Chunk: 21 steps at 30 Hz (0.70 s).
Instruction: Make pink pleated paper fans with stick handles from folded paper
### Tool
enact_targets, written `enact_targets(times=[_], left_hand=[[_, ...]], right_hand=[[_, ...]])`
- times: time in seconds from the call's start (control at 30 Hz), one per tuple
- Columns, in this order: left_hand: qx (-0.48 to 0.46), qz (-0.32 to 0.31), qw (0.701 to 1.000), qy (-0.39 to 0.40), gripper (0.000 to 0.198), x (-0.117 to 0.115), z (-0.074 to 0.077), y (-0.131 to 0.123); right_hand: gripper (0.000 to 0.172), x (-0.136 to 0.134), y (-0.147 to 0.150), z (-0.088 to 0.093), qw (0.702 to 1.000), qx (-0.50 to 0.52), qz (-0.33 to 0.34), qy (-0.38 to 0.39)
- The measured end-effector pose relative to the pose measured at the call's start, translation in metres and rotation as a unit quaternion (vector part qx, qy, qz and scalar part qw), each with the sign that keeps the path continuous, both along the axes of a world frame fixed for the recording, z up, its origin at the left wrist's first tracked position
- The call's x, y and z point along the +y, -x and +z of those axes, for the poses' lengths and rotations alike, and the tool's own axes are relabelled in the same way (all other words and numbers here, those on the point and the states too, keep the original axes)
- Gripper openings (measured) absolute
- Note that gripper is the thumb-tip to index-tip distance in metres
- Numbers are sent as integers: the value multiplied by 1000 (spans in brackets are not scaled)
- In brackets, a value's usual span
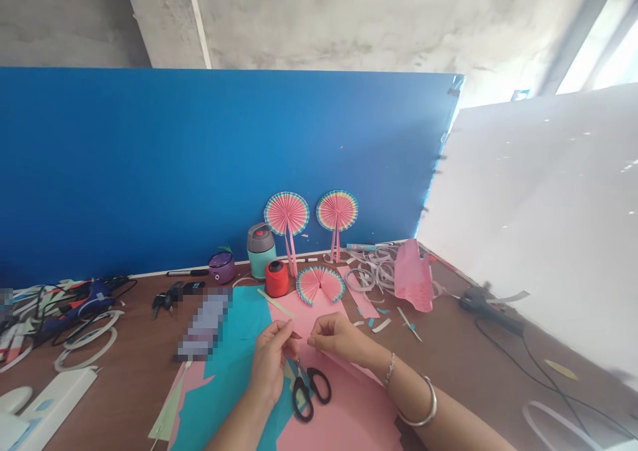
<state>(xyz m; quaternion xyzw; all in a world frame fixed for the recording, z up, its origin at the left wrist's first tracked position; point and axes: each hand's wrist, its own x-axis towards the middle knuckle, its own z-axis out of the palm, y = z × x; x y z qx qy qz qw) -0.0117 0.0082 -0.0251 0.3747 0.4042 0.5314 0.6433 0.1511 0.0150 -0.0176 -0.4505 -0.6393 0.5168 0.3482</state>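
Note:
My left hand [273, 358] is closed, thumb against fingers, above the pink and teal paper. A thin pale yellow-green paper strip [274, 302] slants just beyond its fingertips; I cannot tell whether the hand grips it. Close by on the right, my right hand [343, 338] pinches thumb and forefinger together, and whatever is in them is too small to name. Black-handled scissors [312, 391] lie below both hands on pink paper [343, 411], with teal paper [219, 384] to the left. Ahead is a partly opened pleated pink paper fan [320, 283] with a striped rim.
Two round paper fans [286, 213] lean on the blue partition [149, 165]. A red container [276, 278], a teal-grey flask [262, 255] and a purple pot [222, 267] stand in front. White strip coils [381, 268] and a glue gun [491, 310] lie right; a power strip [57, 408] left.

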Motion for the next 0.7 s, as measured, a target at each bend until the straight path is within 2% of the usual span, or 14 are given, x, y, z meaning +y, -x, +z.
enact_targets(times=[0.2,0.33,0.4,0.5,0.53,0.6,0.7], left_hand=[[4,6,999,37,35,1,-5,-2],[44,23,999,14,34,2,0,2],[78,52,996,-14,37,4,6,8],[143,85,985,-41,39,8,16,15],[169,81,981,-47,38,9,19,16],[234,57,968,-69,37,9,22,15],[347,-3,930,-123,27,10,23,9]], right_hand=[[29,-2,1,1,1000,15,19,-1],[28,0,2,-3,999,31,5,12],[29,7,-2,-9,998,53,-40,20],[30,20,-16,-17,975,100,-196,18],[30,25,-22,-18,970,100,-222,17],[28,32,-34,-21,966,91,-241,21],[25,36,-46,-24,976,46,-208,39]])
